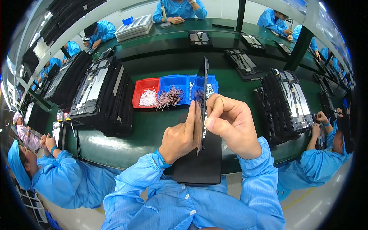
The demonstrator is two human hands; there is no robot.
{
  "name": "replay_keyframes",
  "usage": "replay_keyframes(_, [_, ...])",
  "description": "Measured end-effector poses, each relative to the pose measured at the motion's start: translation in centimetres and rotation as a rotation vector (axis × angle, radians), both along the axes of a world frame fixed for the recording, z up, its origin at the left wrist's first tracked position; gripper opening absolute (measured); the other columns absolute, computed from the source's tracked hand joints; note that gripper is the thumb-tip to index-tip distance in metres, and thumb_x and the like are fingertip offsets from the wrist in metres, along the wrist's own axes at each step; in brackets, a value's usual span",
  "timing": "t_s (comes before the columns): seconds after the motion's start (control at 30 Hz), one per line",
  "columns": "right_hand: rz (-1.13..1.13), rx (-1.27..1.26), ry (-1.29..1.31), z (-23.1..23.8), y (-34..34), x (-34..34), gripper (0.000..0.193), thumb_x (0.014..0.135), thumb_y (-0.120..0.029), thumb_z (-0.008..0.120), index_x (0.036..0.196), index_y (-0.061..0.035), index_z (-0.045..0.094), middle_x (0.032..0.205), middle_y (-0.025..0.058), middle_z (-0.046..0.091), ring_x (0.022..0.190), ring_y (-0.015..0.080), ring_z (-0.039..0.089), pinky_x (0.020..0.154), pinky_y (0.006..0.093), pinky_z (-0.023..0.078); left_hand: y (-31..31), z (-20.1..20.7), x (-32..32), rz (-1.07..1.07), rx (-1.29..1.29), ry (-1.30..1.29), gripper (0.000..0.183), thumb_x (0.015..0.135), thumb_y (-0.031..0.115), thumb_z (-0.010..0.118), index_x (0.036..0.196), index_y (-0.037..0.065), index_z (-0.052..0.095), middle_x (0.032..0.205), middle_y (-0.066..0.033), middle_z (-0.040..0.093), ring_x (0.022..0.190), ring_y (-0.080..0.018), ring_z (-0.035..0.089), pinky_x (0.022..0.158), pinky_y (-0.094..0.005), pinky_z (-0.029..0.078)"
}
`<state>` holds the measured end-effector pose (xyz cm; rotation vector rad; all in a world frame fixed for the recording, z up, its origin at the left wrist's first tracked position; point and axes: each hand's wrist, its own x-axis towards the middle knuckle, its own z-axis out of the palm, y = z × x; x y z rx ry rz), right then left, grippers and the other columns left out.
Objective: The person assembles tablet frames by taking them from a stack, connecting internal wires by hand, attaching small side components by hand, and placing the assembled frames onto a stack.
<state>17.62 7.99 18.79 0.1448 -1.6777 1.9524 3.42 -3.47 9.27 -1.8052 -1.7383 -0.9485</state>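
Under the grip spreads a green bench [147,126], left of it a stack of dark panels [101,92], within it a thin panel [205,89] on edge, grasped by the left hand [176,140], the right hand [235,124] touching its right side (pinching, I cannot tell), a red bin [137,90] beyond

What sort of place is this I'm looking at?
Most likely an electronics assembly workshop: people in matching blue smocks are lined up along a long green bench, stacks of flat device panels stand on it, and a red bin holds many small white pieces.
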Motion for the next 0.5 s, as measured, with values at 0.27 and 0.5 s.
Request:
replay_keyframes(0.27, [0.016, -0.055, -0.051, 0.02, 0.33, 0.18, 0.004, 0.087, 0.001, 0.064, 0.085, 0.0020, 0.061, 0.088, 0.0052, 0.060, 0.080, 0.0088, 0.057, 0.072, 0.0249, 0.049, 0.16, -0.15, -0.19, 0.000, -0.033, 0.013, 0.083, 0.078, 0.012, 0.073, 0.146, -0.015, 0.035, 0.056, -0.0059, 0.056, 0.045, -0.0165, 0.059, 0.042, -0.0322, 0.048])
replay_keyframes(0.5, [0.015, -0.168, -0.087, 0.03, 0.51, 0.19, 0.008, 0.087, -0.002, 0.065, 0.093, 0.0019, 0.061, 0.087, 0.0052, 0.064, 0.081, 0.0083, 0.059, 0.075, 0.0247, 0.051, 0.30, 0.09, 0.05, 0.007, -0.025, 0.027, 0.085, 0.077, 0.013, 0.075, 0.146, -0.016, 0.034, 0.057, -0.0053, 0.057, 0.046, -0.0149, 0.059, 0.043, -0.0315, 0.049])
